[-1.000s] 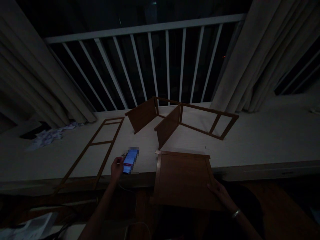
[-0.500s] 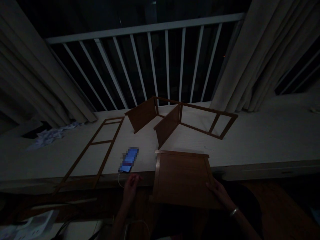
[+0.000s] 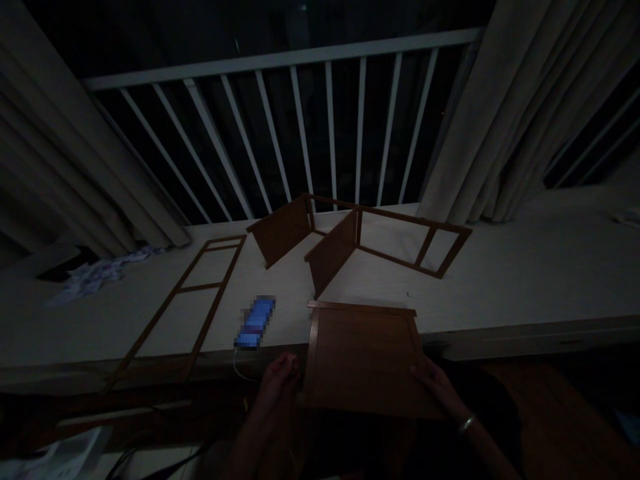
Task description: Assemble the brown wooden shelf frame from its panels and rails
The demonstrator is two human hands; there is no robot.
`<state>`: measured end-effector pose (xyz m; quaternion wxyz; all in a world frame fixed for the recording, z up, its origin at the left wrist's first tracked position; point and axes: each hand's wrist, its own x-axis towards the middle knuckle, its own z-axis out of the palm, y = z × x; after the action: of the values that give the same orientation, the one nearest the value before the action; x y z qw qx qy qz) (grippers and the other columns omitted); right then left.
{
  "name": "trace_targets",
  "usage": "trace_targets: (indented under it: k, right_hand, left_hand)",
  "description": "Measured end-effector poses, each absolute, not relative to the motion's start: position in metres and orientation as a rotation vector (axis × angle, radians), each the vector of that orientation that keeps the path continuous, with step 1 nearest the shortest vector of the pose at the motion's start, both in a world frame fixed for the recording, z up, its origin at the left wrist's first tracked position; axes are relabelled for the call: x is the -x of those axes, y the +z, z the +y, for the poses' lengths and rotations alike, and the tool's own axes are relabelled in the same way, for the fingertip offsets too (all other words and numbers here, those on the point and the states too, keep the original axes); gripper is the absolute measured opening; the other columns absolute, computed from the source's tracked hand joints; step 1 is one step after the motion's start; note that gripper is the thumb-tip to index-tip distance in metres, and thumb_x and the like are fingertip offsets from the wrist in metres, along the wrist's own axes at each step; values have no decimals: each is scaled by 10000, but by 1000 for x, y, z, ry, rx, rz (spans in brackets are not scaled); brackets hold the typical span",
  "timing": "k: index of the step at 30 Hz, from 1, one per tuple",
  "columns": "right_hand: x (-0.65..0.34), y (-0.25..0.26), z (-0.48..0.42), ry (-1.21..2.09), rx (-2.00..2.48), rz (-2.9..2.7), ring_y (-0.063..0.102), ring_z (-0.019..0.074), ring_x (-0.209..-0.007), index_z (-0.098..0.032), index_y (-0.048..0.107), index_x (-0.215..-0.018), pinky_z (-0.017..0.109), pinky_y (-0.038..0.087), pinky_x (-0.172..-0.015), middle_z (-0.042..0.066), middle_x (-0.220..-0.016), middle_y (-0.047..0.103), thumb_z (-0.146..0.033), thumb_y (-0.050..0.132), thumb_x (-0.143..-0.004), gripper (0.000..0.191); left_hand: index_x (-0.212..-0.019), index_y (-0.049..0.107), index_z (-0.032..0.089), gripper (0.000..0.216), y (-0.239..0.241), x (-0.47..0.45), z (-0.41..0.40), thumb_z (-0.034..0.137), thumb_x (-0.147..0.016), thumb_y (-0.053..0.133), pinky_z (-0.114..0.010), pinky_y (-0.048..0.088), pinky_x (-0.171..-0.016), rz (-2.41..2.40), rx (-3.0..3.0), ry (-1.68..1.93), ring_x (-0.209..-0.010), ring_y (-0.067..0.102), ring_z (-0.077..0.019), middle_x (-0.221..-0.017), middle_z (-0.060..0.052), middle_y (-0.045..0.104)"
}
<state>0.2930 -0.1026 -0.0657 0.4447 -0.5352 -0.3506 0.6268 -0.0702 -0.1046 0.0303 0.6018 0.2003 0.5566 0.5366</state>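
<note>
Since a moment ago the left hand (image 3: 281, 375) has left the phone (image 3: 255, 323) and come across to the left edge of the wooden panel (image 3: 364, 360); its fingers are loosely curled right at that edge, though in the dim light I cannot tell whether they actually grip it. At far left, crumpled papers (image 3: 100, 275) lie on the pale ledge (image 3: 525, 280), then a flat ladder-like wooden frame (image 3: 193, 293), then the lit phone near the ledge's front edge. Behind the panel stands a partly assembled wooden frame with two boards (image 3: 350, 243). That panel leans from the ledge edge toward the person. The right hand (image 3: 437, 385) clasps its lower right corner, a bracelet (image 3: 467, 424) on the wrist.
</note>
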Motion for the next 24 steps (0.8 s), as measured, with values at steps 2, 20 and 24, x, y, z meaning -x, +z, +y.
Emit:
trace_targets:
  k: [2,20,24]
  right_hand:
    - [-293,-66,-103,1567,1321,-880,561,284,-936,-197,479,-1092,431,447,-818,71,-1043,604,-435,635,-603,566]
    - [-294,-66,-102,1550,1400,-943,558,275,-946,-198,481,-1097,401,458,-806,74,-1062,594,-473,614,-607,578]
    - [-293,-67,-102,1543,1437,-959,564,277,-933,-192,474,-1113,412,455,-804,77,-1038,606,-482,608,-606,599]
  left_hand:
    - [-718,578,152,318,28,73,-104,303,-477,722,-210,433,-585,1274,-443,1240,-588,546,-85,-645,13,575]
    - [-780,581,105,365,-22,247,-5,424,-619,506,-284,454,-629,2112,-1105,1521,-674,556,-156,-732,-57,618]
    - [-747,596,101,330,-21,265,19,388,-610,509,-286,430,-711,2189,-1240,1422,-741,548,-168,-750,-59,625]
